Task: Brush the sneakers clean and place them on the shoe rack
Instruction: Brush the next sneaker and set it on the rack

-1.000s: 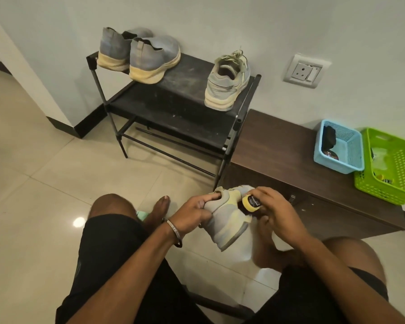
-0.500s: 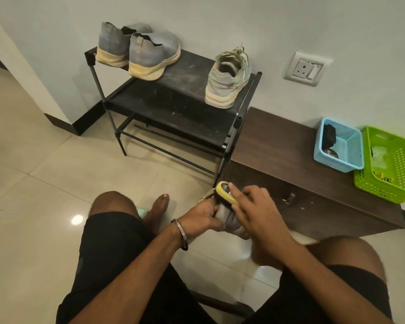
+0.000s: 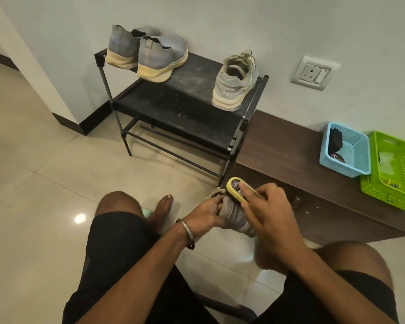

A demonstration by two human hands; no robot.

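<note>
Two hands at work: left hand (image 3: 206, 215) grips sneaker (image 3: 234, 212); right hand (image 3: 270, 206) clasps brush (image 3: 235, 187); shoe rack (image 3: 189, 94) mid-shelf bare between shoes.

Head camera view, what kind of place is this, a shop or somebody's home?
Most likely a home entryway or hallway. A black shoe rack holding worn sneakers stands against a plain wall, beside a low wooden cabinet with plastic baskets, on a tiled floor.

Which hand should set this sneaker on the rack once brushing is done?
Left, probably: the left hand already grips the sneaker, while the right hand holds the brush.
</note>
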